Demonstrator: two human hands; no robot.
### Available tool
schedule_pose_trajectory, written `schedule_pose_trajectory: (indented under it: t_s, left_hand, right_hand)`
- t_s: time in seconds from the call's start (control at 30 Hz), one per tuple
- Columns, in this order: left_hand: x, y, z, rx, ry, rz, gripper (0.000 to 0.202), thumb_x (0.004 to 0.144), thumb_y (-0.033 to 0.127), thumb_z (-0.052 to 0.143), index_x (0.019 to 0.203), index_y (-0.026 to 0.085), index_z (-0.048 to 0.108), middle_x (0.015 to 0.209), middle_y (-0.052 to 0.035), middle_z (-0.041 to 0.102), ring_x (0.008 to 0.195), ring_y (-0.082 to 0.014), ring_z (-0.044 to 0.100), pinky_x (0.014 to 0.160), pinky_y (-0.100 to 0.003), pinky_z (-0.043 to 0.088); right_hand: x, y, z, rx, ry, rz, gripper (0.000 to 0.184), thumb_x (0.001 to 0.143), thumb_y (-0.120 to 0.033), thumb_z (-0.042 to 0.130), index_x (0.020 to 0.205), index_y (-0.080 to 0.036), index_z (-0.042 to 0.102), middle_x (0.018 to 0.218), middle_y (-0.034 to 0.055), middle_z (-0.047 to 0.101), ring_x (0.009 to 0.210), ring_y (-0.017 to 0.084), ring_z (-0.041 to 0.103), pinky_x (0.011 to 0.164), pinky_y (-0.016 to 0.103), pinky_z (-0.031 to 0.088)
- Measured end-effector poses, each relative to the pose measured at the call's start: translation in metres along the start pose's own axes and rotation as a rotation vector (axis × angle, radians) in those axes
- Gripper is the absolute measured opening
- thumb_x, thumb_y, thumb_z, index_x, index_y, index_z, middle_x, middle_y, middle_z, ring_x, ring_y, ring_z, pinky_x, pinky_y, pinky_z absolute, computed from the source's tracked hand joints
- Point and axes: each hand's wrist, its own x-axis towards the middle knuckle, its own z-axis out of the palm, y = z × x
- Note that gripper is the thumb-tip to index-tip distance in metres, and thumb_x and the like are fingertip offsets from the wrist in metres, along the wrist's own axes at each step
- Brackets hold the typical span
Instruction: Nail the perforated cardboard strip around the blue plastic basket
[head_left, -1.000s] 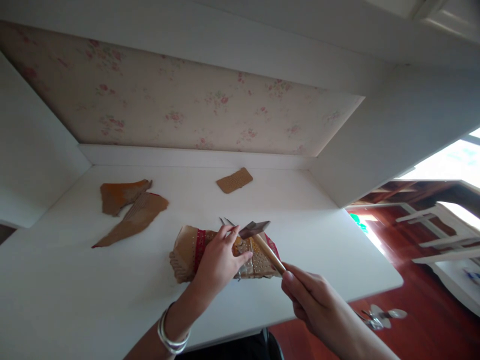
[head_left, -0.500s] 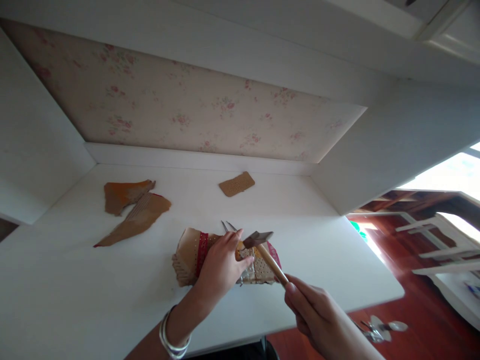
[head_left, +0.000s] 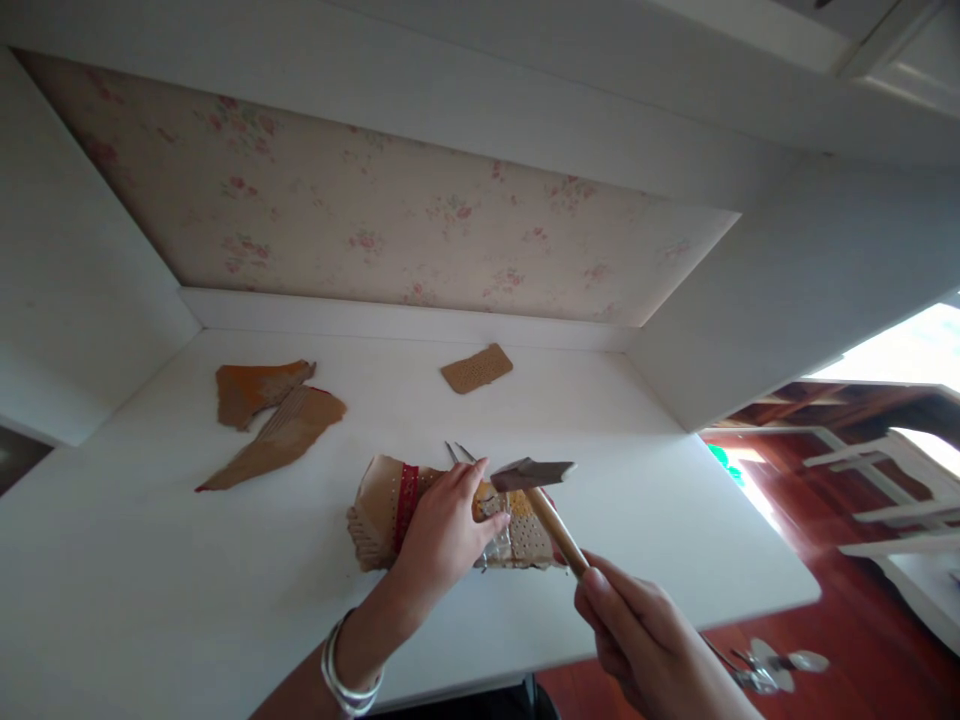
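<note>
My right hand [head_left: 630, 610] is closed round the wooden handle of a hammer [head_left: 559, 530]. The dark metal hammer head [head_left: 532, 474] hovers just right of my left fingertips. On a stack of perforated cardboard [head_left: 381, 505] with a red band rests my left hand [head_left: 450, 520], its thumb and fingers curled towards each other. What lies between them is hidden by the hand and hammer. Two thin metal prongs [head_left: 457, 452] stick out behind my left fingers. Something clear and shiny [head_left: 495, 546] lies by the left thumb, on the cardboard.
Torn cardboard pieces [head_left: 281, 435] lie at the left on the white desk [head_left: 135, 560]. A small perforated cardboard piece [head_left: 477, 369] is near the back ledge. White side panels and floral wallpaper [head_left: 450, 215] enclose the desk; its front right corner is rounded.
The hammer head has shifted slightly right and turned, and my right hand has moved a little right with it. My left hand stays in place on the cardboard.
</note>
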Motion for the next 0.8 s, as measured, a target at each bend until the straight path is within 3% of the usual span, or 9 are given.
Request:
schedule_pose_trajectory:
  t_s: [0.17,0.37,0.57,0.8]
  left_hand:
    - [-0.001,-0.002,0.002,-0.007,0.027,0.019,0.058,0.077,0.027,0.076,0.130,0.021,0.052,0.116,-0.0073,0.066,0.109,-0.0252,0.062,0.098,-0.041,0.049]
    - [0.000,-0.002,0.004,-0.020,0.030,0.025,0.058,0.075,0.027,0.078,0.127,0.022,0.053,0.112,-0.0066,0.067,0.106,-0.0250,0.063,0.096,-0.040,0.050]
    - [0.000,0.000,0.001,-0.041,0.017,-0.016,0.060,0.076,0.026,0.076,0.130,0.022,0.051,0.118,-0.0070,0.065,0.110,-0.0255,0.062,0.097,-0.040,0.050]
    - [0.000,0.002,0.000,-0.028,0.027,-0.001,0.058,0.075,0.026,0.077,0.127,0.023,0.052,0.111,-0.0058,0.067,0.105,-0.0247,0.064,0.095,-0.039,0.051]
  right_hand:
    - [0.005,0.008,-0.001,-0.114,0.015,-0.032,0.048,0.094,-0.064,0.039,0.071,-0.021,0.045,0.059,-0.0075,0.035,0.051,0.009,0.029,0.047,0.023,0.028]
    - [0.008,0.009,0.000,0.049,-0.017,0.056,0.052,0.090,-0.071,0.037,0.074,-0.022,0.042,0.061,-0.0090,0.028,0.048,0.007,0.024,0.041,0.021,0.019]
    - [0.012,0.011,0.003,-0.034,-0.013,0.023,0.053,0.089,-0.071,0.041,0.070,-0.021,0.042,0.059,-0.0084,0.034,0.048,0.007,0.029,0.045,0.021,0.027]
    - [0.006,0.004,0.001,0.109,0.049,0.079,0.053,0.086,-0.074,0.043,0.076,-0.022,0.048,0.061,-0.0081,0.031,0.046,0.006,0.023,0.035,0.018,0.016]
